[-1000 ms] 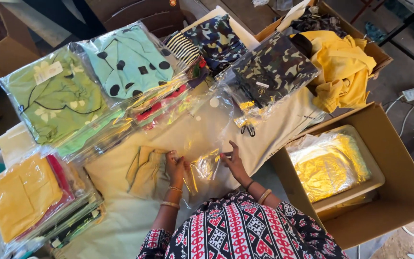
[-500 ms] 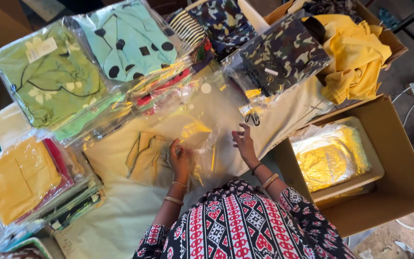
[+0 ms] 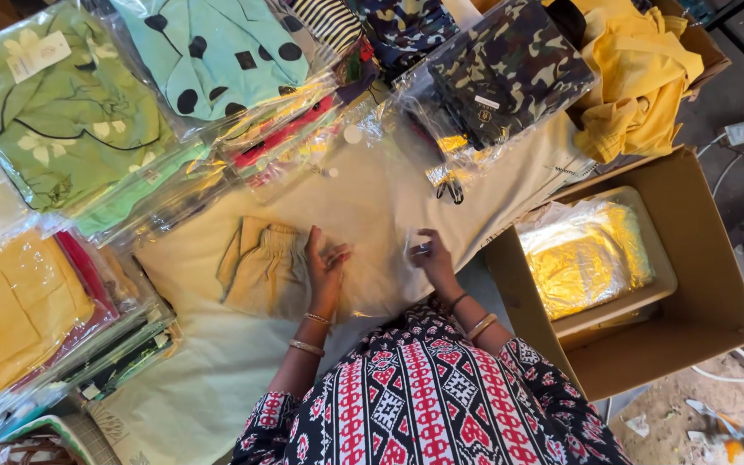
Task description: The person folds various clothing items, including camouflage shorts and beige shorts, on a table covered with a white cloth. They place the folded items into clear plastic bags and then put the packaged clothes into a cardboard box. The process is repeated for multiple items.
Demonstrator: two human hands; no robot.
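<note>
A folded beige garment (image 3: 260, 269) lies on a cream cloth (image 3: 208, 370) spread before me. My left hand (image 3: 325, 265) rests flat at the garment's right edge, pressing a clear plastic bag (image 3: 381, 215) that lies over the cloth. My right hand (image 3: 430, 257) pinches the bag's near right edge with curled fingers. Bangles show on both wrists.
Stacks of bagged clothes ring the cloth: green (image 3: 53, 120) and mint dotted (image 3: 217, 52) at the back left, yellow (image 3: 10, 310) at the left, camouflage (image 3: 510, 77) at the back. An open cardboard box (image 3: 691, 327) on the right holds yellow packets. Loose yellow clothes (image 3: 639, 77) sit behind it.
The view has drawn closer. Both hands have moved a little apart on the plastic bag, the left now flat beside the beige garment.
</note>
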